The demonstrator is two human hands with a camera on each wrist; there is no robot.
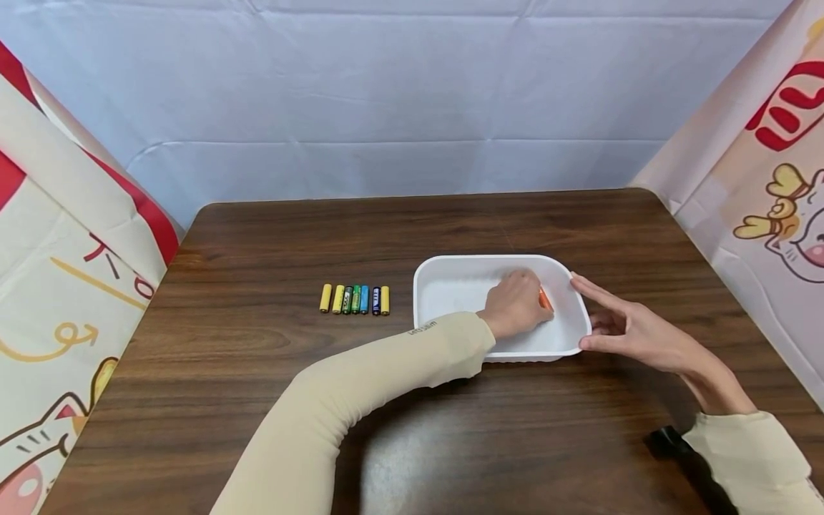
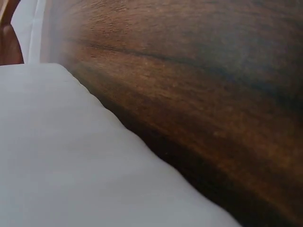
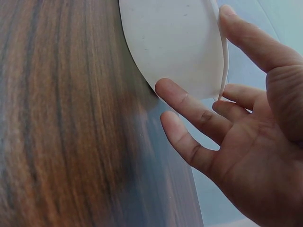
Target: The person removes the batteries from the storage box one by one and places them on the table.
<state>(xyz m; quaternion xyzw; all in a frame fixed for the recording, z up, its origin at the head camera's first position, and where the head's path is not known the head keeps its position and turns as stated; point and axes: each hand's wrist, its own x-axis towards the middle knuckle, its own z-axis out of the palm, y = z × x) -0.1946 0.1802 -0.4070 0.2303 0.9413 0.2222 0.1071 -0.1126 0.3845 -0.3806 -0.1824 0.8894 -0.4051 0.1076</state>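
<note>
A white plastic tray (image 1: pixel 450 286) sits on the wooden table. My left hand (image 1: pixel 515 304) reaches down into its right half, fingers curled and gripping an orange battery (image 1: pixel 546 299), partly hidden by the hand. In the left wrist view the tray's wavy-edged outer side (image 2: pixel 85 151) fills the lower left and the left hand's hold is out of sight. My right hand (image 1: pixel 634 332) is at the tray's right end, thumb and index finger spread and touching the rim. The right wrist view shows the thumb (image 3: pixel 255 42) at the rim, with the other fingers extended and spread.
Several batteries (image 1: pixel 356 300), yellow, green, black and blue, stand in a row left of the tray on the brown table (image 1: pixel 257 372). A pale cloth (image 1: pixel 386 93) hangs behind the table, and printed cloths (image 1: pixel 759 236) hang at both sides.
</note>
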